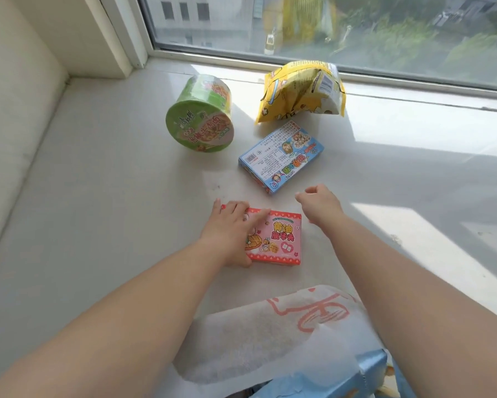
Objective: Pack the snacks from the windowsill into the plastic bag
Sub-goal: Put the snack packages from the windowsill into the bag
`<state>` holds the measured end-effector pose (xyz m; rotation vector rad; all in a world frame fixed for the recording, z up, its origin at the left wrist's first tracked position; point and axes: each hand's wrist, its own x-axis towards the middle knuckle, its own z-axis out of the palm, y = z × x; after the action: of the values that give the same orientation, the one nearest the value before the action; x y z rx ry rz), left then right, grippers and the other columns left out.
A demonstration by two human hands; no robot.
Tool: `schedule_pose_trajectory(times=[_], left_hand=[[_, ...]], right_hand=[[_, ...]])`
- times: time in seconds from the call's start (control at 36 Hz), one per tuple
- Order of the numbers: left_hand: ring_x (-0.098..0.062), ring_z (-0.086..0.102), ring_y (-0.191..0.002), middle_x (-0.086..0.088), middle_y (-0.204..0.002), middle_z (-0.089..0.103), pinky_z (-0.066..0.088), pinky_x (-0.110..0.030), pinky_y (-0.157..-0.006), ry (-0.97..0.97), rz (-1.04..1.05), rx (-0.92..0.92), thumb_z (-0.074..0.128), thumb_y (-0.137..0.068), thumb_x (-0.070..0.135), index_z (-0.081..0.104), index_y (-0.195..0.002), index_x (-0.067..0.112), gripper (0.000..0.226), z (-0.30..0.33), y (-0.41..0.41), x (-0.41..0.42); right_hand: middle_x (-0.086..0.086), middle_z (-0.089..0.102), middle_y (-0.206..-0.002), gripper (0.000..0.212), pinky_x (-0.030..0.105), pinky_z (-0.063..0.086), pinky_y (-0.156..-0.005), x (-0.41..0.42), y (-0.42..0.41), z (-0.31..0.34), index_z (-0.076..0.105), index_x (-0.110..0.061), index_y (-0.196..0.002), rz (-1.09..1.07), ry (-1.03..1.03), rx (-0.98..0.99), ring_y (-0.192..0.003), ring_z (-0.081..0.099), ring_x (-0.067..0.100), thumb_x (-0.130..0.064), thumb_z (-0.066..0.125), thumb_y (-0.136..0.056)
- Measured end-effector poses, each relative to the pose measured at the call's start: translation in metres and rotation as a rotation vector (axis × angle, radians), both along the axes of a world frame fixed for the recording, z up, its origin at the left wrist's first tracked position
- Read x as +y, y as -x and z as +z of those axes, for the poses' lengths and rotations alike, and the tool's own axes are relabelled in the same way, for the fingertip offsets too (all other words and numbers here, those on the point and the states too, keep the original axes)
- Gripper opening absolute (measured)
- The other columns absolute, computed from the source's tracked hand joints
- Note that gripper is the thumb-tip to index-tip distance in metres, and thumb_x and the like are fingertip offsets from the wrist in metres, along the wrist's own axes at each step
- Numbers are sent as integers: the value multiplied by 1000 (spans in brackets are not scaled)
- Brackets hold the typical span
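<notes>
On the white windowsill (103, 196) lie several snacks. A pink and red box (281, 239) is nearest me, and my left hand (231, 234) lies flat over its left half, thumb against the near edge. My right hand (322, 206) hovers just right of that box with loosely curled fingers and holds nothing. Beyond it lies a blue box (281, 156). A green instant noodle cup (201, 116) rests on its side further back. A yellow snack bag (301, 91) stands by the window. The white plastic bag with red print (270, 334) lies at the near edge.
A blue package (342, 380) shows at the bottom, partly under the white bag. The window frame (270, 57) runs along the far side of the sill, and a cream wall (14, 110) closes off the left. Sunlight falls on the right part of the sill.
</notes>
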<state>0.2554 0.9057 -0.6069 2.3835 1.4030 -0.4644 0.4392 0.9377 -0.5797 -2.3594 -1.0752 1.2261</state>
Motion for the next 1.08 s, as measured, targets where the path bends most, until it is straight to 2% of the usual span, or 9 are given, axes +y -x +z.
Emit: schedule_pose_trajectory(times=[0.11, 0.19, 0.25, 0.33, 0.47, 0.72, 0.83, 0.94, 1.08], left_hand=[[-28, 24, -129, -7, -139, 26, 15, -43, -114, -55, 149, -12, 61, -64, 67, -2, -148, 37, 110, -6, 28, 2], [-29, 26, -127, -9, -134, 28, 14, -41, -115, -61, 225, 24, 58, -63, 69, -2, -148, 33, 111, -8, 47, 6], [-29, 28, -126, -10, -132, 29, 15, -39, -115, -56, 257, 37, 58, -63, 70, -1, -148, 31, 111, -9, 52, 10], [-28, 31, -123, -9, -131, 28, 23, -37, -110, -24, 300, 39, 59, -62, 72, -5, -147, 31, 114, -10, 53, 14], [-31, 30, -123, -12, -135, 26, 26, -40, -105, 23, 274, 148, 53, -64, 77, -18, -146, 26, 121, -10, 49, 21], [-32, 28, -121, -13, -133, 25, 24, -41, -103, 39, 304, 163, 52, -64, 80, -25, -145, 26, 124, -12, 45, 24], [-32, 28, -121, -13, -134, 24, 24, -42, -104, 43, 309, 167, 53, -64, 80, -25, -145, 26, 124, -11, 44, 24], [-33, 29, -121, -13, -136, 24, 26, -42, -102, 53, 309, 182, 54, -65, 78, -23, -146, 26, 123, -10, 43, 25], [-33, 34, -117, -14, -133, 29, 30, -41, -99, 41, 353, 151, 58, -64, 71, -16, -148, 25, 121, -5, 39, 24]], right_hand=[[8, 48, -136, 46, 33, 40, -98, 19, 5, -6, 47, -10, -133, 27, -16, -45, -122, 47, 26, -28, 52, -91], [10, 57, -99, 21, 26, 42, -62, 31, 9, -16, 58, -7, -96, -3, -13, -56, -93, 53, 29, -26, 51, -90], [12, 56, -98, 27, 25, 32, -50, 38, 14, -23, 58, -4, -94, -65, 23, -44, -81, 51, 28, -30, 53, -89], [13, 51, -124, 58, 35, 51, -75, 52, 23, -31, 53, -5, -123, -174, 71, -16, -97, 58, 32, -46, 62, -82], [12, 34, -134, 102, 35, 41, -90, 79, 40, -36, 28, -2, -139, -193, 145, -111, -122, 39, 26, -72, 60, -71], [10, 34, -134, 102, 33, 38, -85, 104, 45, -52, 38, -3, -131, -360, 207, -112, -120, 38, 24, -67, 73, -60], [10, 49, -132, 117, 42, 46, -98, 124, 23, -89, 46, -8, -130, -374, 159, 219, -118, 52, 29, -62, 83, -33], [3, 64, -108, 52, 32, 57, -62, 125, 14, -109, 60, -15, -104, -373, 53, 469, -71, 68, 17, -40, 74, -61], [10, 67, -89, 49, 43, 56, -82, 73, 14, -27, 52, -5, -108, -548, -21, 390, -81, 68, 27, -12, 77, -66]])
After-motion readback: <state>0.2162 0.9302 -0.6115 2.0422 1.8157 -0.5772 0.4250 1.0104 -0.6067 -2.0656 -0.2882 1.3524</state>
